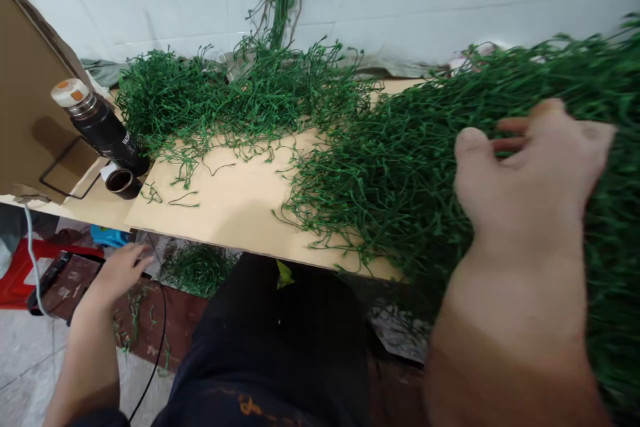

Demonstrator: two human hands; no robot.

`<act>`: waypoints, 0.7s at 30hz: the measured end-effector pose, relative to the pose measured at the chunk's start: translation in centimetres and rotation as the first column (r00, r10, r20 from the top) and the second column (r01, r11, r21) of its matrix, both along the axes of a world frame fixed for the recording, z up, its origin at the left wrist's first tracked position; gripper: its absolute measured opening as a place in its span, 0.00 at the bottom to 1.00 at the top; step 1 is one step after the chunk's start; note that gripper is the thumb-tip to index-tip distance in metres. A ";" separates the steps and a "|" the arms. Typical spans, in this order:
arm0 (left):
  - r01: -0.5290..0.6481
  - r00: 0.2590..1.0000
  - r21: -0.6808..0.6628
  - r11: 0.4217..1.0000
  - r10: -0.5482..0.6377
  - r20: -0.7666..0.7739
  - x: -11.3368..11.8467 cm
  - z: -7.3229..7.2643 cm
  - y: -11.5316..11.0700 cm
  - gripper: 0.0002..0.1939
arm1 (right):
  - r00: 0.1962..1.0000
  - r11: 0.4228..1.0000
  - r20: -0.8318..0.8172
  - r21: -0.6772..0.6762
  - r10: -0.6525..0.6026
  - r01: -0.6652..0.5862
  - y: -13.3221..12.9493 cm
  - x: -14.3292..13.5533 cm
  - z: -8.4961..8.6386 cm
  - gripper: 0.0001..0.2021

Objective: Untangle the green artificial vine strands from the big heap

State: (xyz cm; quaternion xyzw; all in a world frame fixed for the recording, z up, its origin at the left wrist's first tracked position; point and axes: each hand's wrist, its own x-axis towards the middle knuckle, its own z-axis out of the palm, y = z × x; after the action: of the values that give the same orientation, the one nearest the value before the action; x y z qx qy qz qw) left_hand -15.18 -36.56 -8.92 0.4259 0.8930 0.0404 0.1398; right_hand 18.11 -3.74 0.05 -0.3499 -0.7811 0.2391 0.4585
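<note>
My right hand is over the large heap of green plastic stems on the right of the table. Its thumb stands apart from the bent fingers, and nothing shows between them. Some of its fingers are partly hidden behind the hand. My left hand is low on the left, below the table edge, with fingers loosely stretched and nothing visible in them. A second, smaller pile of green stems lies along the back of the table, with a few loose stems in front of it.
A black vacuum flask and a dark cup stand at the left, beside a cardboard box. The wooden board ends just before my lap. Below lie more green stems and a red plastic stool.
</note>
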 end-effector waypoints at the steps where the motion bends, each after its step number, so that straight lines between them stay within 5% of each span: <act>1: -0.017 1.000 0.110 0.994 0.019 -0.017 0.2 1.0 0.7 0.22 | 1.000 0.999 0.020 0.044 -0.010 0.009 -0.3 -0.2 -0.2 0.16; 4: 0.015 0.996 0.451 0.893 0.028 -0.089 1.2 4.3 4.9 0.17 | 0.995 0.983 0.062 0.173 -0.076 0.064 -1.4 -1.0 -1.4 0.15; 7: 0.238 0.957 0.554 0.798 -0.094 -0.276 1.4 5.6 11.4 0.15 | 0.978 0.944 0.084 0.288 -0.192 0.161 -2.4 -1.4 -2.5 0.14; 11: 0.254 0.932 0.389 0.885 -0.117 -0.344 -1.3 4.3 18.4 0.21 | 0.968 0.919 0.184 0.384 -0.172 0.090 -3.3 -1.0 -3.1 0.12; 13: 0.237 0.944 0.333 0.913 -0.135 -0.301 -3.0 3.8 19.9 0.15 | 0.966 0.924 0.237 0.383 -0.103 0.005 -3.3 -0.4 -3.4 0.10; 15: 0.199 0.958 0.418 0.887 -0.085 -0.275 -4.4 4.1 20.1 0.12 | 0.960 0.929 0.273 0.369 -0.067 -0.041 -3.1 0.1 -3.6 0.09; 17: 0.142 0.973 0.606 0.783 0.002 -0.232 -5.2 5.3 20.0 0.10 | 0.958 0.933 0.282 0.357 -0.060 -0.046 -2.7 0.3 -3.8 0.09; 21: 0.058 0.994 0.896 0.441 0.057 -0.093 -5.6 9.8 20.5 0.08 | 0.973 0.939 0.230 0.340 -0.034 -0.048 -2.8 -1.1 -3.4 0.09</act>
State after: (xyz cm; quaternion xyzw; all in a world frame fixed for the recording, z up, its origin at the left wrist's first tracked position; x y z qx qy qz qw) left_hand -20.76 -16.03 0.84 0.4370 0.7426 0.4831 -0.1554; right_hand 17.03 -6.57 -3.36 -0.2873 -0.8603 0.0584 0.4171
